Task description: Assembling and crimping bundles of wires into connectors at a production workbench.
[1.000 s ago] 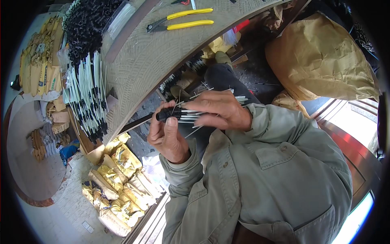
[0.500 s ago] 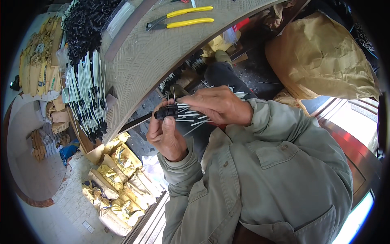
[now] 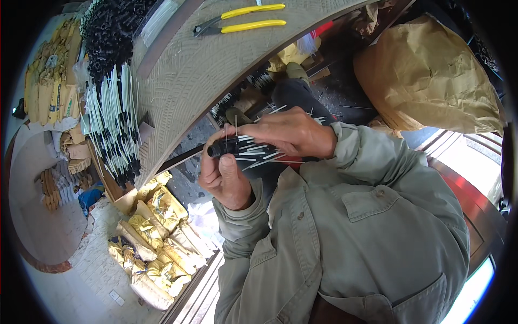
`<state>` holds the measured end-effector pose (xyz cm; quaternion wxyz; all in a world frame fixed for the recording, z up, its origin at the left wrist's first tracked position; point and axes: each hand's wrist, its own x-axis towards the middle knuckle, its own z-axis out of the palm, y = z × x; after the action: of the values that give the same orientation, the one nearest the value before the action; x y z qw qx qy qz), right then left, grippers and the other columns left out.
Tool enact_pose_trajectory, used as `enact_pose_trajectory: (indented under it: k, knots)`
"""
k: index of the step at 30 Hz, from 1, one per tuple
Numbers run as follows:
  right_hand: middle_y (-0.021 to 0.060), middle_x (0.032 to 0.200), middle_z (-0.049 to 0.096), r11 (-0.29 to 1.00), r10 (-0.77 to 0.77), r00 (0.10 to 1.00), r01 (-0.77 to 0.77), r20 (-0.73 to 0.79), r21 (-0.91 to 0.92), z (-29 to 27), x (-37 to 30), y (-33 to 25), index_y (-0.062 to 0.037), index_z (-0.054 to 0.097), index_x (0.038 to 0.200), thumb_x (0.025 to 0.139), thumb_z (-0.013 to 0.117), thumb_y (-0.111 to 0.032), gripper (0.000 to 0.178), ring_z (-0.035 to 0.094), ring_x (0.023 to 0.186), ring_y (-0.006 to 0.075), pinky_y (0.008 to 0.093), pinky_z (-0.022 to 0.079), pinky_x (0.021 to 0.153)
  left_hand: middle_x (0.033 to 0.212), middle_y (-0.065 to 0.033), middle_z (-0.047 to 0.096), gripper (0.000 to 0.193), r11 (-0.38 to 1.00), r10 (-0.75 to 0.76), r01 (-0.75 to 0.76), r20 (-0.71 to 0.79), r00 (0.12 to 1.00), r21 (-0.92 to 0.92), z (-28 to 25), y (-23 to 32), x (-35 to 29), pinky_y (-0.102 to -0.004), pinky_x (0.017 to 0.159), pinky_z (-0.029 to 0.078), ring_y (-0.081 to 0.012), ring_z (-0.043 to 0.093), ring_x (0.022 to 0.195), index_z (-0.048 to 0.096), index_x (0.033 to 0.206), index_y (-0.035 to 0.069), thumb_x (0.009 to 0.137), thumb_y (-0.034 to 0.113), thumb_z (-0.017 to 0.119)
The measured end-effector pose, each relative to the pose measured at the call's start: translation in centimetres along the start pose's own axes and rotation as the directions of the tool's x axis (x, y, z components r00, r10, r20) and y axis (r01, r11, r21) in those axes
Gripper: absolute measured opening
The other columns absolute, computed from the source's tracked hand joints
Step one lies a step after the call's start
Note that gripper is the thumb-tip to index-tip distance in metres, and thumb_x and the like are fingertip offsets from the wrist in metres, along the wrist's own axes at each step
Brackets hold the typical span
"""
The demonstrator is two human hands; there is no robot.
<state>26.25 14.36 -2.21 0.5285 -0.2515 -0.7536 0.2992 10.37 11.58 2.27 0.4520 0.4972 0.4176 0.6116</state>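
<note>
In front of my chest, my left hand is closed round a short black ribbed cylinder, its thumb pressed against the near side. A thin rod stands up just above the cylinder. My right hand reaches across from the right, fingertips pinched together at the foot of that rod. Whether the rod passes into the cylinder, I cannot tell. Thin white sticks with black parts lie in my lap below the right hand, partly hidden by it.
On the textured table are yellow-handled pliers, a heap of small black parts and a bundle of white rods with black ends. A brown paper sack stands at right; yellow-wrapped packages lie at lower left.
Both hands and the black cylinder keep nearly the same place, with the right fingertips still at the rod. The view has shifted slightly, and the pliers appear a little higher.
</note>
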Motion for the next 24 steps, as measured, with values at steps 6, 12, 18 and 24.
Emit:
enact_pose_trajectory:
  k: [6,12,18,24]
  knots:
    - [0.0111,0.075,0.058,0.946,-0.133,0.991,0.126,-0.003,-0.298,-0.4,0.0,-1.6,0.0029,0.050,0.118,0.064,0.065,-0.004,0.056,0.060,0.061,0.0205,0.0287,0.048,0.051,0.101,-0.0162,0.060,0.036,0.958,0.093,-0.094,0.016,0.996,0.271,0.8,0.3,-0.2,-0.0338,0.092,0.038,-0.0229,0.054,0.100,0.053,0.105,-0.010,0.088,0.021,0.051]
    - [0.0133,0.085,0.061,0.921,-0.094,0.995,0.072,-0.038,-0.383,0.0,-0.5,-2.8,0.0041,0.050,0.118,0.064,0.064,-0.002,0.056,0.062,0.068,0.0222,0.0296,0.052,0.057,0.104,-0.0166,0.057,0.033,0.940,0.129,-0.141,0.058,0.990,0.310,1.1,0.4,-0.8,-0.0350,0.094,0.037,-0.0256,0.053,0.103,0.052,0.105,-0.011,0.088,0.016,0.048]
    - [0.0117,0.081,0.061,0.986,-0.018,0.999,0.009,-0.052,-0.164,-0.1,-0.7,-2.5,0.0018,0.055,0.110,0.067,0.062,0.004,0.044,0.062,0.066,0.0215,0.0290,0.051,0.055,0.102,-0.0186,0.056,0.031,0.962,0.129,-0.125,0.002,0.992,0.242,1.4,0.1,-1.0,-0.0390,0.096,0.037,-0.0273,0.053,0.103,0.048,0.105,-0.011,0.086,0.012,0.045]
    - [0.0102,0.069,0.058,0.996,0.046,0.992,-0.054,-0.116,-0.066,-0.2,-0.6,-2.3,-0.0017,0.056,0.097,0.075,0.062,-0.001,0.023,0.058,0.057,0.0240,0.0320,0.046,0.049,0.099,-0.0195,0.056,0.027,0.953,0.198,-0.196,0.014,0.980,0.233,2.7,-0.5,-0.6,-0.0444,0.096,0.038,-0.0255,0.056,0.094,0.043,0.105,-0.008,0.086,0.011,0.042]
